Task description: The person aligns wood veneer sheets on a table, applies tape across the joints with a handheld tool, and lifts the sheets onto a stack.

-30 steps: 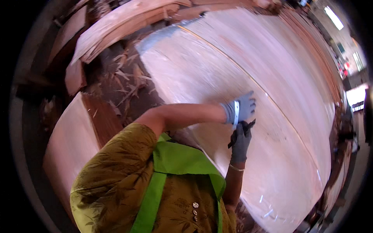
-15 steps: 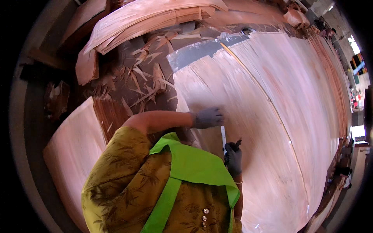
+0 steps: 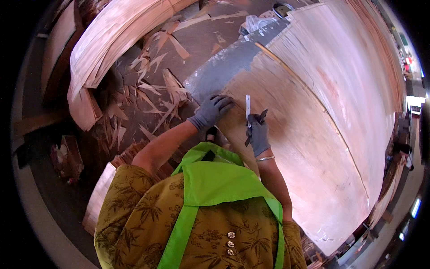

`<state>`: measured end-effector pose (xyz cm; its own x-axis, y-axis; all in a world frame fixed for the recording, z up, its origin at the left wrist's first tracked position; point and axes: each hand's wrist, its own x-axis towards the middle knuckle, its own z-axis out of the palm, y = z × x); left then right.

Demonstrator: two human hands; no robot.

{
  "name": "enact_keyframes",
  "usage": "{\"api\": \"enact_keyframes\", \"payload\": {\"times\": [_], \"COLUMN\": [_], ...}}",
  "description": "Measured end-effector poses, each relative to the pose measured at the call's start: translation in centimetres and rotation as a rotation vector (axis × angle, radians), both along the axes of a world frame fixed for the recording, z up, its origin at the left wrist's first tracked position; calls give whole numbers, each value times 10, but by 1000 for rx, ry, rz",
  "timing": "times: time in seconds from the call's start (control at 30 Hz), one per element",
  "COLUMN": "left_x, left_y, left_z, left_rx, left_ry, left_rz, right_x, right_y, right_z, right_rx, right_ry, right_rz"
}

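wood veneer sheet point(image 3: 309, 188): lies broad and pale across a grey worktop point(image 3: 224, 67), ahead and to the right of the body, browner toward the upper left end. left hand point(image 3: 211, 112), grey-gloved: at the sheet's left edge, fingers loosely spread, slightly bent, pointing right; thumb hidden, so cannot tell whether pinching the edge or only resting there. right hand point(image 3: 258, 132), grey-gloved: over the sheet, fingers clenched around a narrow white strip point(image 3: 248, 105), upper length sticking out past the fist; dark flat piece point(image 3: 264, 114) also jutting from the grasp, kind unclear. pale bracelet point(image 3: 266, 158) on right wrist. thin wooden rod point(image 3: 313, 96): runs lengthwise over the sheet, right of both hands, apart from them. crumpled clear plastic film point(image 3: 257, 22): near the worktop's far end. torn veneer scraps point(image 3: 172, 85): strewn left of the worktop. veneer stack point(image 3: 121, 40): upper left, layered edges showing.
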<state>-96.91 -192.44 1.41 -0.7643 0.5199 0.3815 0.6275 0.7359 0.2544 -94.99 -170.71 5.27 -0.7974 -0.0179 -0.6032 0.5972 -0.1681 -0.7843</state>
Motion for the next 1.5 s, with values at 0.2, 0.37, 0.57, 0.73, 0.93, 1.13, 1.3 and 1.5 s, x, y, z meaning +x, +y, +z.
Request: {"api": "enact_keyframes", "payload": {"times": [0.2, 0.37, 0.57, 0.73, 0.93, 1.13, 1.3, 1.5], "left_x": [-27, -33, -28, -23, -42, -152, -235, -265], "left_y": [22, 22, 24, 33, 31, 72, 97, 113], "left_z": [-5, -8, 6, 8, -4, 51, 26, 51], "left_rx": [-159, -240, -216, -258, -219, -115, -323, -447], "left_ry": [32, -7, -28, -77, -65, -77, 141, -24], "left_rz": [-299, -387, -404, -361, -398, -116, 30, 71], "right_x": [11, 8, 18, 45, 46, 40, 52, 52], "right_y": [3, 0, -4, -29, -8, 122, 160, 151], "right_z": [-23, -14, -17, -45, 6, 10, -37, -27], "right_rx": [142, 207, 196, 174, -1, 110, 56, 68], "right_ry": [-61, -67, -34, 304, -42, 54, 61, 86], "right_rz": [19, 34, -5, 82, 119, -413, -553, -565]}}
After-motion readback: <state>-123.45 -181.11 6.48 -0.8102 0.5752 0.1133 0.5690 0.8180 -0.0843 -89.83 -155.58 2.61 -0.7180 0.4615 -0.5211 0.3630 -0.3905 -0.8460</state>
